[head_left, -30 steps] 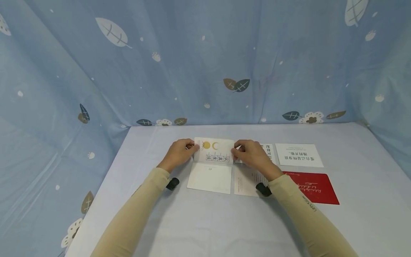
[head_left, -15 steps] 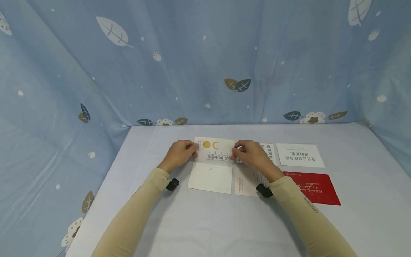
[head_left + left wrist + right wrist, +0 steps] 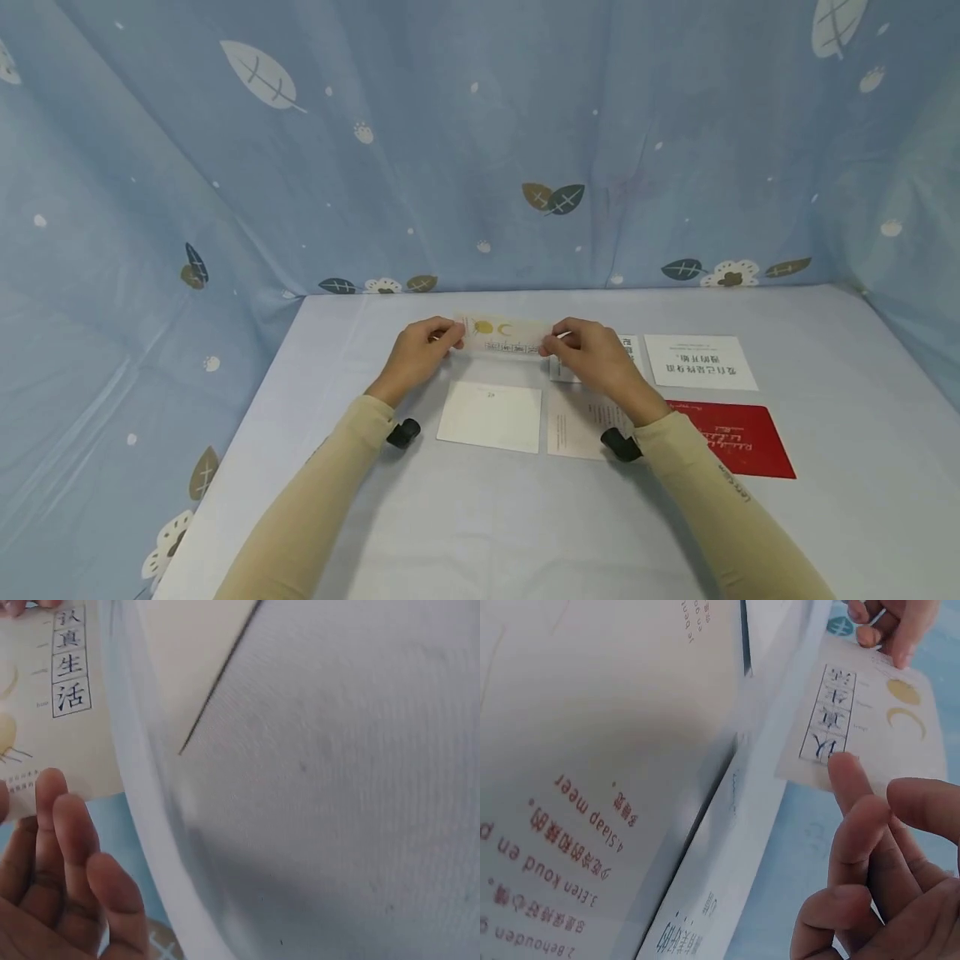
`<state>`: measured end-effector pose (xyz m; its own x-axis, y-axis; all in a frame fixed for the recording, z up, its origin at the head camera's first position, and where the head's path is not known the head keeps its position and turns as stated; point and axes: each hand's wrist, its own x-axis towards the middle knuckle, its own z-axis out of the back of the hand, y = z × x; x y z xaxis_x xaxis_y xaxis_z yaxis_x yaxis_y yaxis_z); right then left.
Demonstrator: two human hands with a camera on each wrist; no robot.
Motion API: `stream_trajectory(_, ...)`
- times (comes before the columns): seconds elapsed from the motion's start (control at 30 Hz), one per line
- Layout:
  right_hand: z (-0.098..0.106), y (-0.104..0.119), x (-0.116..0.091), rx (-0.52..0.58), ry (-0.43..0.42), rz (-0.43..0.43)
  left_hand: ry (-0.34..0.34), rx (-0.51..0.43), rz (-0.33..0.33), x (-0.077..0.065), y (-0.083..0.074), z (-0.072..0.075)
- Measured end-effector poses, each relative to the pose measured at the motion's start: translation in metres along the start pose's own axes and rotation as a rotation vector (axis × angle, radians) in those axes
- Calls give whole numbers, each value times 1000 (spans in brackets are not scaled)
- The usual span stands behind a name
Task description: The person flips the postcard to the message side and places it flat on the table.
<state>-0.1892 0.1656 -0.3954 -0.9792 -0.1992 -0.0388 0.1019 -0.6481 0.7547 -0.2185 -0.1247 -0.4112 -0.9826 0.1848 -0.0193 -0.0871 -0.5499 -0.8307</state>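
Note:
A cream card printed with a yellow sun, a crescent moon and a boxed row of Chinese characters is held up between both hands, strongly tilted. My left hand pinches its left end between thumb and finger; in the left wrist view the other fingers are spread loosely beside the card. My right hand pinches the opposite end, thumb and index finger on it in the right wrist view. Below it on the table lies a nearly blank cream card. Beside that, a pale pink card with small print is partly hidden by the right arm.
A white card with large characters lies partly behind the right hand. Further right are another white card and a red card with white script. The white-covered table ends at a blue leaf-patterned curtain.
The sun-and-moon card has tilted until it looks much narrower, and has lifted apart from the blank card's upper edge. Both hands have risen slightly with it.

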Motion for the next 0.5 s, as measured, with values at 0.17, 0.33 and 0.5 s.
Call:
stream_trajectory(0.17, 3, -6, 0, 77, -7, 43, 50, -171, 23, -2, -1, 4)
stream_trajectory(0.33, 6, -9, -1, 174, 14, 38, 72, -242, 48, -2, 0, 6)
stream_trajectory(0.5, 9, -9, -3, 201, 26, 17, 79, -265, 56, -3, -1, 7)
